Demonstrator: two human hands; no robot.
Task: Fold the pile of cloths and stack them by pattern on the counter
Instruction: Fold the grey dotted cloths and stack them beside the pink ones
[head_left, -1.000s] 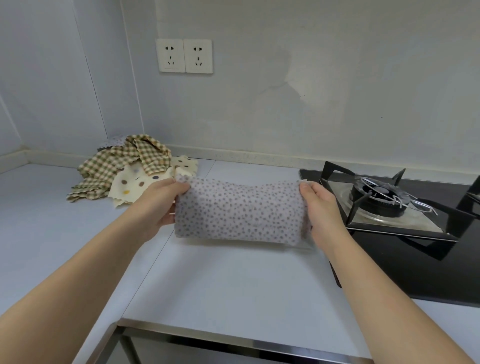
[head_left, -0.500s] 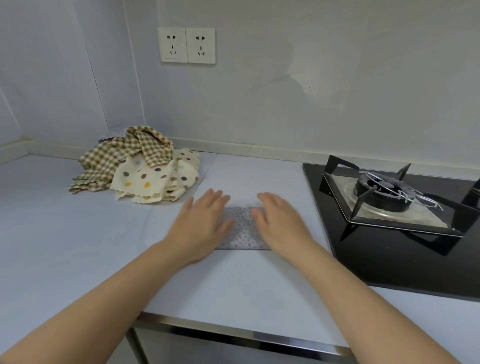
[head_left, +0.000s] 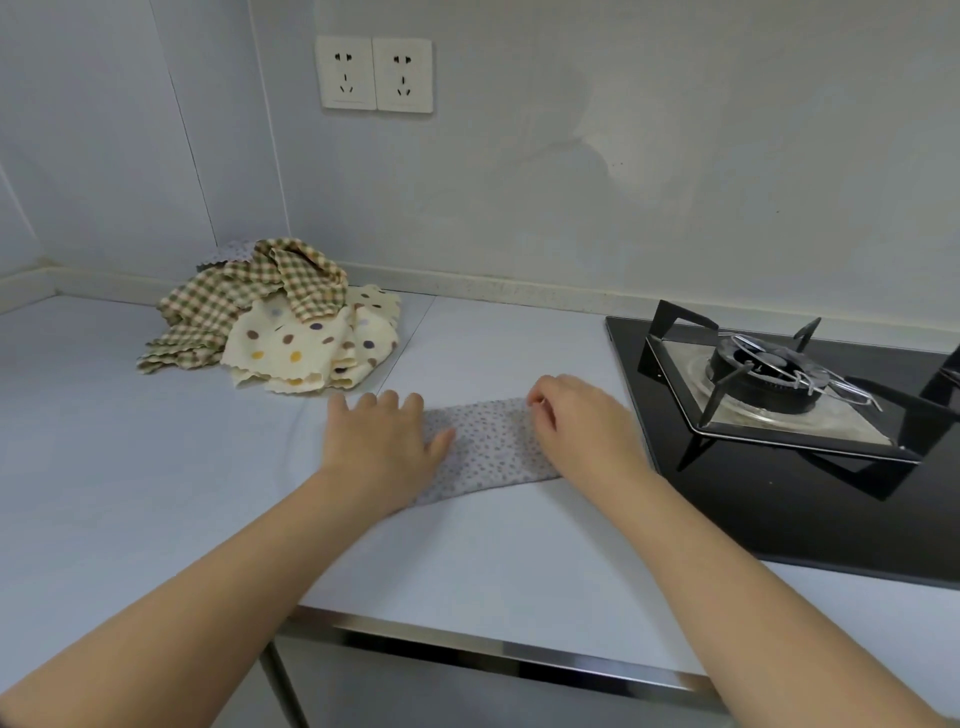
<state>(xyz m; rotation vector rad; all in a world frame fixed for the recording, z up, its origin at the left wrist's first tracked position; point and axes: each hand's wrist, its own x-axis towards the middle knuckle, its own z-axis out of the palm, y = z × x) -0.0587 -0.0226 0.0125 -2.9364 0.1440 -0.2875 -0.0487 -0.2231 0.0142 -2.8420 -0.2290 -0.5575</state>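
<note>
A grey cloth with small dots (head_left: 491, 447) lies folded into a strip on the white counter (head_left: 467, 561). My left hand (head_left: 382, 444) presses flat on its left end with straight fingers. My right hand (head_left: 584, 428) covers its right end, fingers curled at the far edge, seemingly pinching the cloth there. At the back left lies a loose pile: a green-and-cream checked cloth (head_left: 249, 296) on top of a cream cloth with coloured polka dots (head_left: 306, 348), and a sliver of another grey dotted cloth (head_left: 231, 252) behind them.
A black gas hob (head_left: 779, 493) with a burner and metal pan support (head_left: 769, 374) fills the counter's right side, close to my right hand. Two wall sockets (head_left: 374, 73) sit above. The counter's metal front edge (head_left: 493, 649) runs below my forearms.
The cloth, held up between both hands a second ago, now lies on the counter. My hands slid apart from its middle toward its ends, and my right fingers curled at the far edge.
</note>
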